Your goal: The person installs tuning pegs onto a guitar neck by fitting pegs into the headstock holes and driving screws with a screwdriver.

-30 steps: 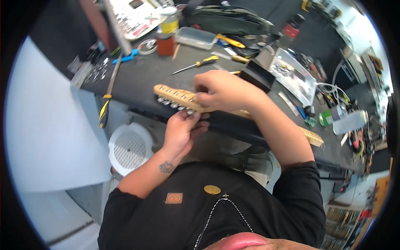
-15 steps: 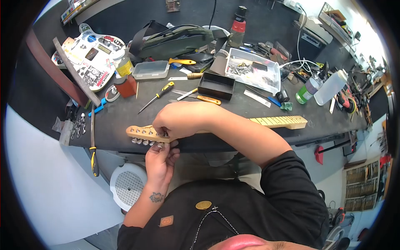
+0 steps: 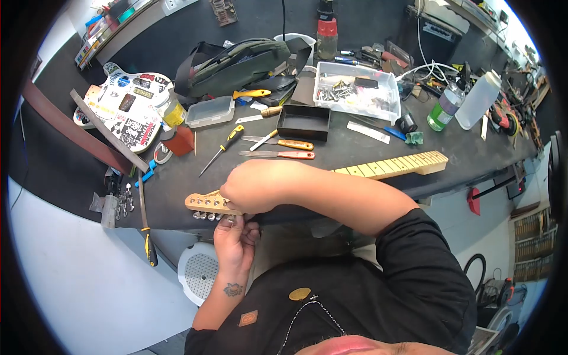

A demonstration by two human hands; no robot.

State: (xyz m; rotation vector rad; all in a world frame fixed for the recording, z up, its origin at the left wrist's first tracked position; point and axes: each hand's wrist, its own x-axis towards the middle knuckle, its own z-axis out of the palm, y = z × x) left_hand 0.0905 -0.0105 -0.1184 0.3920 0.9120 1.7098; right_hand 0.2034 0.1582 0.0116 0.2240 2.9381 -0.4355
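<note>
A maple guitar neck (image 3: 387, 165) lies along the bench's front edge, its headstock (image 3: 204, 202) pointing left. Metal tuning pegs (image 3: 207, 216) stick out in a row along the headstock's near side, with posts showing on its face. From below, my left hand (image 3: 235, 241) pinches a tuning peg (image 3: 231, 219) at the row's right end, thumb and finger closed on its button. My right hand (image 3: 257, 186) lies over the headstock with its fingers curled down by the posts. What those fingertips hold, if anything, is hidden behind the hand.
Behind the neck lie a yellow-black screwdriver (image 3: 222, 149), several knives (image 3: 296, 155), a black box (image 3: 303, 122) and a plastic bin of hardware (image 3: 358, 89). A stickered guitar body (image 3: 127, 100) is at left, beside loose tuning pegs (image 3: 125, 200). Bottles (image 3: 445, 107) stand at right.
The camera view has shifted, so the bench scene sits slightly differently. My right hand covers more of the posts now; my left hand keeps its pinch below the headstock.
</note>
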